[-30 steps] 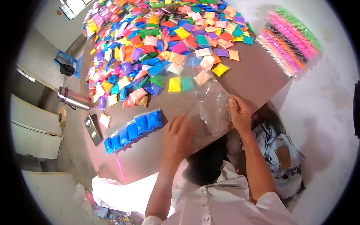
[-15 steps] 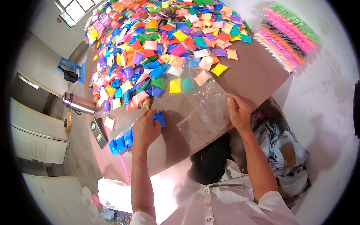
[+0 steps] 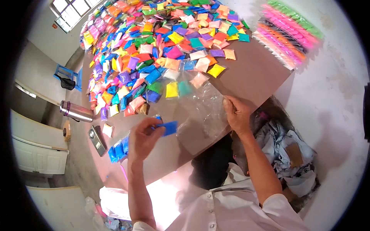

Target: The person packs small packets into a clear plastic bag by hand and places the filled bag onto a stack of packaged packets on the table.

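Observation:
Between the fingertips of my left hand (image 3: pixel 144 138) is a blue packet (image 3: pixel 169 128), held just above the table. Behind that hand lies a row of blue packets (image 3: pixel 118 150), partly hidden by it. My right hand (image 3: pixel 237 113) pinches the edge of a large clear plastic bag (image 3: pixel 204 115) lying on the table. At the bag's far end are a yellow packet (image 3: pixel 172 89) and a teal packet (image 3: pixel 185 88); whether they are inside it or under it I cannot tell.
A big heap of coloured packets (image 3: pixel 154 42) covers the far side of the brown table (image 3: pixel 262 73). Long bundled packs (image 3: pixel 289 34) lie at the back right. At the left are a steel flask (image 3: pixel 77 111), a dark box-like device (image 3: pixel 97 140) and a pale packet (image 3: pixel 108 130).
My left hand went from beside the bag to the blue row, took hold of one packet and lifted it slightly toward the bag. My right hand still pinches the bag.

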Demonstrator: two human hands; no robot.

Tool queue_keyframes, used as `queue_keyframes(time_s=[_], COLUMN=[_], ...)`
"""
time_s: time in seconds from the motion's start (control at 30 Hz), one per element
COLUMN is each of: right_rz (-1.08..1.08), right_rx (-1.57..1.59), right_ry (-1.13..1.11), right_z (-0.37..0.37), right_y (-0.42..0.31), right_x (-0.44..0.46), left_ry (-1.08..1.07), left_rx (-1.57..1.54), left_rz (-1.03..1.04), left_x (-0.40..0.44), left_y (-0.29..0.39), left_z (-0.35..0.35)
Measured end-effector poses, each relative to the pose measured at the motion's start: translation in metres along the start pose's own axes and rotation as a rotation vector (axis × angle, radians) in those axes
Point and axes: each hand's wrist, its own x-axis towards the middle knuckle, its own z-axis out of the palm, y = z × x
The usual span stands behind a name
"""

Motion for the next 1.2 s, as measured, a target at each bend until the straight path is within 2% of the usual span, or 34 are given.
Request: queue_keyframes(time_s=[0.03,0.07,0.17,0.23,0.33,0.43,0.5,0.53,0.6,0.63,0.73,0.8,0.83,0.9,0.93,1.0,1.13,1.2], right_rz=[-0.003,-0.030,-0.026,0.007,-0.079,-0.042,-0.169,-0.167,-0.182,-0.179,-0.223,-0.177,-0.176,-0.056,-0.055,0.057,0.041,-0.174], right_rx=[-0.005,-0.016,-0.010,0.004,0.003,-0.038,-0.068,-0.073,-0.118,-0.123,-0.140,-0.091,-0.096,0.001,-0.004,0.030,0.061,-0.103], right_ry=[0.002,0.013,0.015,0.005,-0.013,-0.021,0.095,0.096,0.142,0.143,0.150,0.091,0.091,0.052,0.052,0.006,0.038,0.237], right_z=[0.000,0.000,-0.001,-0.002,-0.003,-0.003,0.001,0.002,0.001,0.000,-0.003,-0.005,-0.007,-0.008,-0.009,-0.011,-0.013,-0.016], right_y=[0.001,0.003,-0.005,-0.007,-0.006,-0.006,-0.008,-0.009,-0.009,-0.009,-0.006,-0.004,-0.004,-0.004,-0.005,-0.007,-0.008,-0.010], right_x=[0.001,0.001,0.000,0.000,0.002,0.003,0.004,0.004,0.004,0.005,0.006,0.005,0.006,0.006,0.005,0.006,0.009,0.008], left_ry=[-0.056,-0.094,-0.103,-0.115,-0.168,-0.131,-0.085,-0.089,-0.165,-0.170,-0.185,-0.126,-0.128,-0.075,-0.077,-0.159,-0.218,-0.144], left_rx=[-0.115,-0.103,-0.127,-0.086,-0.139,-0.156,-0.163,-0.166,-0.247,-0.250,-0.199,-0.018,-0.023,0.075,0.071,0.040,0.072,0.112], left_rz=[-0.018,-0.088,-0.090,-0.059,0.043,0.101,0.044,0.042,-0.157,-0.159,-0.122,0.171,0.171,0.416,0.416,0.271,0.232,0.297], left_x=[0.001,0.003,0.011,0.015,0.022,0.024,0.026,0.028,0.030,0.031,0.034,0.034,0.037,0.043,0.043,0.043,0.046,0.045], left_y=[0.002,0.006,0.001,0.000,-0.016,-0.021,-0.013,-0.007,0.001,0.002,0.004,0.007,0.003,-0.003,-0.002,0.005,0.007,0.012], left_z=[0.014,0.029,0.070,0.087,0.120,0.146,0.153,0.154,0.154,0.156,0.160,0.163,0.166,0.172,0.172,0.172,0.177,0.176])
